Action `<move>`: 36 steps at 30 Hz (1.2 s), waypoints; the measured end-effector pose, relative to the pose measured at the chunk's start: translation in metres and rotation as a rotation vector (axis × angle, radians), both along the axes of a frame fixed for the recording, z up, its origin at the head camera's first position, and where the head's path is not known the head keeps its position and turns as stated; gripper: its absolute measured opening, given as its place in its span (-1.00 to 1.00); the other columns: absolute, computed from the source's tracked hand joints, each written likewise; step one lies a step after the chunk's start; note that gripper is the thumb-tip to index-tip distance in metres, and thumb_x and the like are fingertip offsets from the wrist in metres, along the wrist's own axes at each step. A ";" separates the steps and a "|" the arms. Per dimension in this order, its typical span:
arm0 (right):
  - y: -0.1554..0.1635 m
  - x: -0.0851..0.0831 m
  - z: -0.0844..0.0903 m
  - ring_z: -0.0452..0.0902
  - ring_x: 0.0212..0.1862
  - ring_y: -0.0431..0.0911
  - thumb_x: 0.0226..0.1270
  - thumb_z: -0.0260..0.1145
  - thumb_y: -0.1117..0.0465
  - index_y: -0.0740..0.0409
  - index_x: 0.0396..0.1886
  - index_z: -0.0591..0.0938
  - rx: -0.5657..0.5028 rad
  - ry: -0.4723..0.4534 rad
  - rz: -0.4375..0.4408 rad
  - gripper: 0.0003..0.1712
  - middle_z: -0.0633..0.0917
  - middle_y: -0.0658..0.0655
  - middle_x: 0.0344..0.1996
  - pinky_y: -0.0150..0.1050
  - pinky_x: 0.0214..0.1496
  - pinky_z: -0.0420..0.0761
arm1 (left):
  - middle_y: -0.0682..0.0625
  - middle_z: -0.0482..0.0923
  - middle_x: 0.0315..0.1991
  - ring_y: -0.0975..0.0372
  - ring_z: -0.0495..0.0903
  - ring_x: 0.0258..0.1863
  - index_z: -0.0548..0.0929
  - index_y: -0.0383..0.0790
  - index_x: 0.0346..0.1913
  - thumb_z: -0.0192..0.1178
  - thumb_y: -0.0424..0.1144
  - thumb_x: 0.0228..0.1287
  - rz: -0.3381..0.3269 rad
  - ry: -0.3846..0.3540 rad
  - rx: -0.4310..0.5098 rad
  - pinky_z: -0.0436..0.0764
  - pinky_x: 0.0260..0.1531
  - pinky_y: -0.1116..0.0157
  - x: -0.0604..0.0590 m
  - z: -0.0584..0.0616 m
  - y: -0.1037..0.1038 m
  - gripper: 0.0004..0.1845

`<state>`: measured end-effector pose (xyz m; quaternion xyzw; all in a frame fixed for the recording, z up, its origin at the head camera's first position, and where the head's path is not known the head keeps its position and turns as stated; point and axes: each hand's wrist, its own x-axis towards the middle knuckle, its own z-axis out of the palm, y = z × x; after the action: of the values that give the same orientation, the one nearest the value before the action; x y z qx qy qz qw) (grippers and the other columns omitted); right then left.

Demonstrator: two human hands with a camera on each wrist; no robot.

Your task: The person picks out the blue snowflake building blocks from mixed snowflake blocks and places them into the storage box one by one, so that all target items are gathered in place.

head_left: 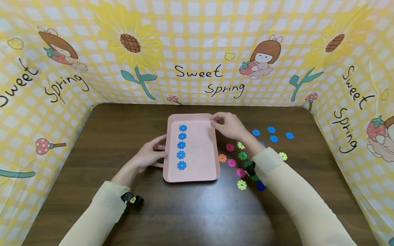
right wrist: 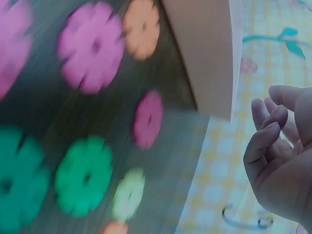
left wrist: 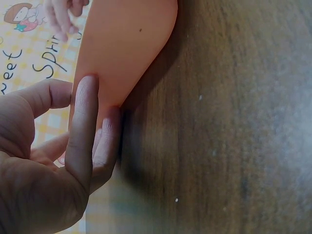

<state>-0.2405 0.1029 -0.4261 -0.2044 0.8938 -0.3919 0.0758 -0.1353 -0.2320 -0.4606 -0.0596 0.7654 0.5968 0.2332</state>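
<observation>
Lying flat at the middle of the dark table (head_left: 92, 143), the pink tray (head_left: 201, 150) has its long axis running from the bottom toward the top of the frame. Five blue flower discs (head_left: 182, 145) make a line along this axis. The left hand (head_left: 147, 155) touches the left rim with nearly straight fingers. The right hand (head_left: 227, 124) pinches the upper right corner.

Both sleeved forearms reach forward, angling inward. The left hand (head_left: 147, 155) sits low, fingers (left wrist: 85, 131) straight and close together, thumb apart. The right hand (head_left: 227, 125) is stretched farther ahead, fingers (right wrist: 265, 134) loosely curled, wrist bent.
</observation>
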 end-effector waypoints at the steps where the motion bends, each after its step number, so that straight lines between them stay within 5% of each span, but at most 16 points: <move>1: 0.007 0.000 0.000 0.58 -0.01 -0.02 0.53 0.30 0.11 0.17 0.13 0.72 0.003 0.004 -0.011 -0.67 0.72 0.07 -0.09 -0.05 -0.01 0.59 | -0.38 0.36 0.26 -0.05 0.70 -0.09 0.12 0.06 0.67 0.27 -0.43 0.36 0.000 0.000 0.001 0.79 -0.23 0.00 0.000 0.000 -0.001 -0.09; 19: 0.130 0.003 -0.023 0.57 0.06 0.17 0.56 0.27 0.04 0.22 0.29 0.61 0.107 -0.063 -0.277 -0.53 0.69 0.24 0.03 0.09 0.01 0.56 | -0.40 0.34 0.28 -0.04 0.70 -0.09 0.09 0.03 0.68 0.25 -0.44 0.37 -0.007 0.000 0.023 0.79 -0.22 0.00 0.000 0.000 -0.001 -0.09; 26: 0.151 0.010 -0.034 0.54 0.13 0.24 0.53 0.29 -0.01 0.26 0.32 0.57 0.193 -0.158 -0.320 -0.44 0.64 0.33 0.12 0.18 0.16 0.57 | -0.40 0.34 0.28 -0.03 0.70 -0.09 0.10 0.04 0.68 0.26 -0.43 0.37 -0.007 -0.005 0.014 0.79 -0.22 0.00 0.000 0.000 -0.001 -0.09; 36: 0.156 0.008 -0.042 0.53 0.15 0.27 0.48 0.35 -0.02 0.28 0.26 0.61 0.230 -0.169 -0.313 -0.45 0.63 0.36 0.13 0.19 0.20 0.56 | -0.39 0.35 0.28 -0.04 0.69 -0.09 0.10 0.04 0.68 0.26 -0.42 0.36 -0.006 -0.001 0.003 0.79 -0.22 0.01 0.000 0.001 0.000 -0.09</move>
<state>-0.2323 0.2585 -0.4678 -0.0197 0.9440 -0.3098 0.1117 -0.1355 -0.2324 -0.4598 -0.0571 0.7645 0.5973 0.2356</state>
